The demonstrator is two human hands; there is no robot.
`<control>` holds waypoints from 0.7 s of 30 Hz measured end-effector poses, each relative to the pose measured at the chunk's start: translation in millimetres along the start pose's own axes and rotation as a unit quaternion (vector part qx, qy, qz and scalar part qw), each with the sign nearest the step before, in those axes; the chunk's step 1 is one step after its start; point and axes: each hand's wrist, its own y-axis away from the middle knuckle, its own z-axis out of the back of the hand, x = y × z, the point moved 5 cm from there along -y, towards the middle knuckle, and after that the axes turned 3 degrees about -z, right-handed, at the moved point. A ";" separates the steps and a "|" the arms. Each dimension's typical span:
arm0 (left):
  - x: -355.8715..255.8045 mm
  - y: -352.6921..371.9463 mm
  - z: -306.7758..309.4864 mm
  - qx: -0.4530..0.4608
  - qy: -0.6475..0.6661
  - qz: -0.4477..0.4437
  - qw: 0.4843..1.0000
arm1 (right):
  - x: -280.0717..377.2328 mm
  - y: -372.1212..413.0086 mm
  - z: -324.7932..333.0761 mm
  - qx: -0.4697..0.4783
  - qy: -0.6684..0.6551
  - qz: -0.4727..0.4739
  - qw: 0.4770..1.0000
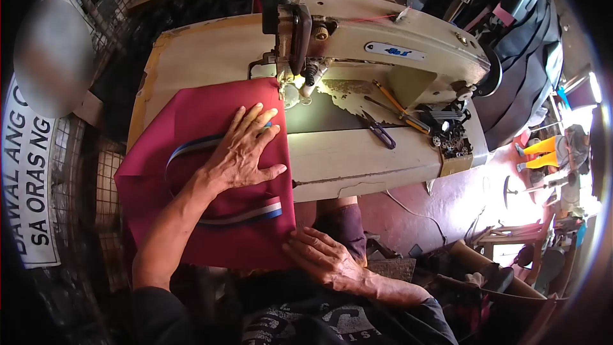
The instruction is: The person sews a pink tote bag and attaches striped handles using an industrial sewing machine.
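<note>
Dark red fabric [191, 105] lies over the left part of the sewing machine table and hangs past its front edge. A striped white and blue strap [246, 214] forms a loop on it. Spread flat on the fabric, my left hand [241, 150] has its fingers apart, over part of the strap. My right hand [324, 257] is at the fabric's lower right edge, with fingers close together and the thumb side at the cloth. The fabric's top corner sits by the needle area of the sewing machine [389, 41], where a small lamp glows.
Scissors [379, 133], an orange-handled tool [408, 117] and a heap of small metal parts [452, 137] lie on the table's right side. A lettered sign [35, 185] stands at the left. A person [562, 150] is far off at the right.
</note>
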 end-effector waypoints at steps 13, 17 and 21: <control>20.5 -12.5 -7.0 -0.021 -0.010 0.004 1.000 | -17.0 -11.4 4.9 -0.006 -0.019 -0.039 0.999; 8.3 -14.3 1.2 -0.061 -0.049 -0.039 0.996 | -13.0 -13.0 10.6 -0.017 -0.010 -0.044 0.999; 5.2 -7.6 -5.9 -0.058 -0.016 -0.018 0.998 | -13.4 -13.3 12.2 -0.026 0.007 -0.028 0.999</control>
